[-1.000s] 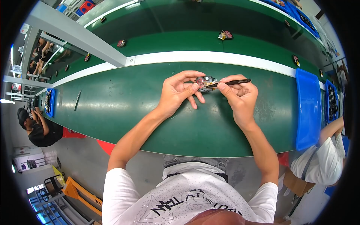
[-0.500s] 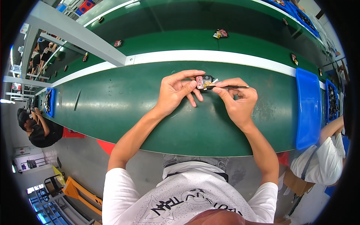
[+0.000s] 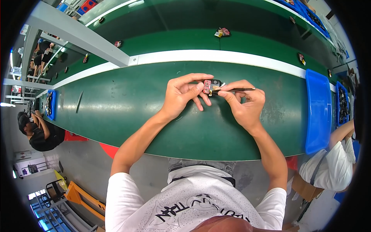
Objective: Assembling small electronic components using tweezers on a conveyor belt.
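Note:
My left hand [image 3: 177,96] is closed on a small black electronic device [image 3: 213,82] with a red circuit board [image 3: 206,86] showing on it. Thumb and fingertips pinch its left end, above the green tabletop. From the right, my right hand [image 3: 246,109] grips a pair of dark tweezers [image 3: 242,89] between thumb and fingers, with the handle pointing right. Their tips meet the device's lower right part, beside a small yellowish piece. Whether the tips pinch anything is too small to make out.
A blue tray [image 3: 317,120] stands at the table's right end; a blue bin of dark parts [image 3: 341,104] lies beyond it. A thin metal strip [image 3: 79,102] rests on the left. Past the white rail [image 3: 216,56], a green belt carries several devices [image 3: 222,32]. Co-workers sit at both sides.
The devices on the belt have shifted left. The held device has tilted slightly, and the tweezers' tips sit a little farther left on it. Both hands have barely moved.

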Demonstrator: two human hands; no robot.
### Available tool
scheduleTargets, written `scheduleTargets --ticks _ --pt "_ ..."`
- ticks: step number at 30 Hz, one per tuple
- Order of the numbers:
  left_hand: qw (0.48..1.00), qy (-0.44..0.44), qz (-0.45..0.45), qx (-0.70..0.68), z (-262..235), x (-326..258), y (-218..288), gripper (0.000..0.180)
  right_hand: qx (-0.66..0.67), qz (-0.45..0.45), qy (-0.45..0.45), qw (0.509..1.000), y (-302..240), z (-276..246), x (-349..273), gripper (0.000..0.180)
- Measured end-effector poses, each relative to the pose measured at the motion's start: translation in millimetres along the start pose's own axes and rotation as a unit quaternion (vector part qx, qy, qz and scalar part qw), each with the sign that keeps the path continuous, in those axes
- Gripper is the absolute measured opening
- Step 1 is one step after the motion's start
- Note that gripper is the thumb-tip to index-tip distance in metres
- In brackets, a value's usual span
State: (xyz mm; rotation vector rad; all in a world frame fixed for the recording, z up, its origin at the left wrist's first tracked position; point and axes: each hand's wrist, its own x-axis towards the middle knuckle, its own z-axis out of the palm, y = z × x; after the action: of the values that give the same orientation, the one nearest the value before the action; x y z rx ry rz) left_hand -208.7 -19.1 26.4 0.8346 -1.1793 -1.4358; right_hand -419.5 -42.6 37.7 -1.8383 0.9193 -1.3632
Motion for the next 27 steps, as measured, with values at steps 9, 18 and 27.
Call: scheduleTargets --ticks 9,18,27 --pt "0.999 0.022 -0.035 -0.034 5.9 1.9 2.7 0.03 -0.011 -0.01 -0.011 1.0 -0.9 -4.9 1.3 0.01" --pt "0.999 0.016 -0.041 -0.02 7.7 1.9 1.2 0.029 0.021 0.032 -0.028 0.999 -1.2 -11.4 1.6 0.01" --pt "0.998 0.047 -0.039 -0.02 11.1 5.2 3.3 0.029 0.012 0.024 0.003 1.0 -0.4 -10.7 -0.7 0.012"
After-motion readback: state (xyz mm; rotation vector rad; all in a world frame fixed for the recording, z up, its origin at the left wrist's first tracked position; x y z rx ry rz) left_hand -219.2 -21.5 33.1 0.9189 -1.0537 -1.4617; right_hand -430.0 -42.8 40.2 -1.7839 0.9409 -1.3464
